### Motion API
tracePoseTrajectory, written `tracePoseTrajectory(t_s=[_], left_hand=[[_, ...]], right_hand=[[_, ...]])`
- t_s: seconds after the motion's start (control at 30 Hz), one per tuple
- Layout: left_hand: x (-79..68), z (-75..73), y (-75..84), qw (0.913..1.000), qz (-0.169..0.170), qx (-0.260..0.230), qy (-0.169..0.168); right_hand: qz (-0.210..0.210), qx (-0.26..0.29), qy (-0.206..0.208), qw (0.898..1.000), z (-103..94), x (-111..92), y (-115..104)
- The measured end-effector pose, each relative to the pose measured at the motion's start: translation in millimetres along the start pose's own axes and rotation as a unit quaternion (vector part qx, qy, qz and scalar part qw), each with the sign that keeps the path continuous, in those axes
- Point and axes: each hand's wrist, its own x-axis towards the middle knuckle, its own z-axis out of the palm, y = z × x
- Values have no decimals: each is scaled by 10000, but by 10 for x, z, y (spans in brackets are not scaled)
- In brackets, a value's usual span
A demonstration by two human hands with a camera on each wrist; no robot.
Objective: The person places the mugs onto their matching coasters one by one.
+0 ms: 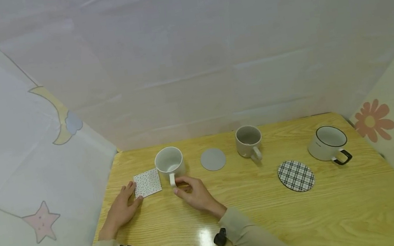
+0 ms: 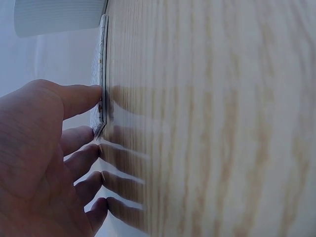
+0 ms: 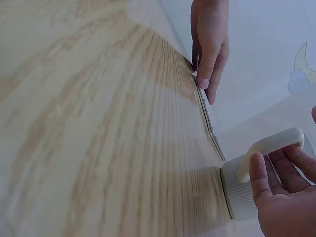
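A white mug [image 1: 170,162] with ribbed sides stands upright on the table, just right of a square speckled coaster [image 1: 147,183]. My right hand [image 1: 196,193] pinches the mug's handle [image 3: 269,148], with the thumb on one side and fingers on the other. My left hand [image 1: 121,209] rests at the coaster's left side. In the left wrist view, its thumb and index finger touch the coaster's edge [image 2: 102,59], while the other fingers are spread with their tips on the table. The coaster lies flat.
A plain grey round coaster [image 1: 213,159] lies right of the white mug. Beyond it stand a beige mug [image 1: 246,145] and a white mug with black rim and handle [image 1: 325,145]. A plaid round coaster [image 1: 296,176] lies between these two, nearer the front of the wooden table [image 1: 182,241].
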Motion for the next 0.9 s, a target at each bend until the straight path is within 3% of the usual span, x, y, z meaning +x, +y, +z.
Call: tracePoseTrajectory(t_s=[0.5, 0.9], left_hand=[[-1, 9, 2, 10000, -3, 80, 41], [-2, 21, -13, 9999, -32, 82, 73]], right_hand=[[192, -170, 196, 9995, 116, 42, 56], [177, -782, 356, 9961, 186, 76, 107]])
